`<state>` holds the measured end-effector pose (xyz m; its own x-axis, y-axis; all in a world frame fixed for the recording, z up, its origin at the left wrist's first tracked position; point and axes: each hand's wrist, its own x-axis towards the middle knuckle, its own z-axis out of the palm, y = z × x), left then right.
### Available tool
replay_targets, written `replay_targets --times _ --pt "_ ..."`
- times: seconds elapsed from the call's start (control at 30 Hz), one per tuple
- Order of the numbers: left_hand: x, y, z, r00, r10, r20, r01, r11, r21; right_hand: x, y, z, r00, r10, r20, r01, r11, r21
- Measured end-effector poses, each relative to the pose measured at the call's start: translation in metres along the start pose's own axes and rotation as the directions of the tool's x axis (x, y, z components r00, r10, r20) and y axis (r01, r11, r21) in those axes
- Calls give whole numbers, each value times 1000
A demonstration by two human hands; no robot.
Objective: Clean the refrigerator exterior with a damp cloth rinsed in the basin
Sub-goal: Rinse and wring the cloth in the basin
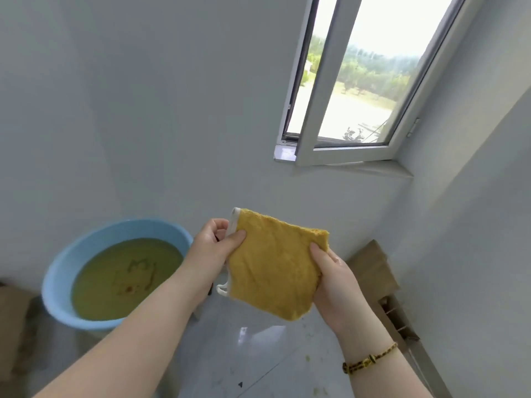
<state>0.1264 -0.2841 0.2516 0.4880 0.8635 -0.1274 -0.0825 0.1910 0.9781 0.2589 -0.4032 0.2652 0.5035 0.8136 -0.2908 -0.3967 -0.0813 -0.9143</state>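
Yellow cloth held up between both grips: left hand pinches top-left corner, right hand pinches right edge; basin print blurred.

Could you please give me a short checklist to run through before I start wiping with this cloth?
1. Grip on cloth: ok; left hand pinches its top corner, right hand holds the opposite edge.
2. Cloth clear of basin: ok; held in the air beside it.
3. Water clean: not ok; murky yellow-green.
4. Cloth damp, not dripping: cannot tell.
5. Refrigerator within reach: cannot tell; not identifiable in this view.
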Motion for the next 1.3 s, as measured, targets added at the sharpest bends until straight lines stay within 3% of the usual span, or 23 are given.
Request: replay_targets --times 0.17,0.37,0.6,0.77,1.0,1.3 --pt "38 -13 -68 986 -48 -161 36 996 -81 70 27 64 987 117 107 -111 992 -59" --pt "92 -33 -141 937 -102 -334 100 995 -23 155 62 138 948 253 192 -230 964 -134" --pt "144 -66 -216 807 -196 -557 240 971 5 241 111 214 857 451 250 -362 872 -330" --pt "176 -106 -265 728 -280 -626 346 938 -17 275 154 252 837 523 160 -395 781 -484" --pt "229 -149 -325 711 -466 -527 581 811 67 322 228 288 841 537 -64 -488 702 -518" --pt "292 -222 -382 656 -558 -507 729 643 236 373 339 316 881 417 -224 -464 669 -581"
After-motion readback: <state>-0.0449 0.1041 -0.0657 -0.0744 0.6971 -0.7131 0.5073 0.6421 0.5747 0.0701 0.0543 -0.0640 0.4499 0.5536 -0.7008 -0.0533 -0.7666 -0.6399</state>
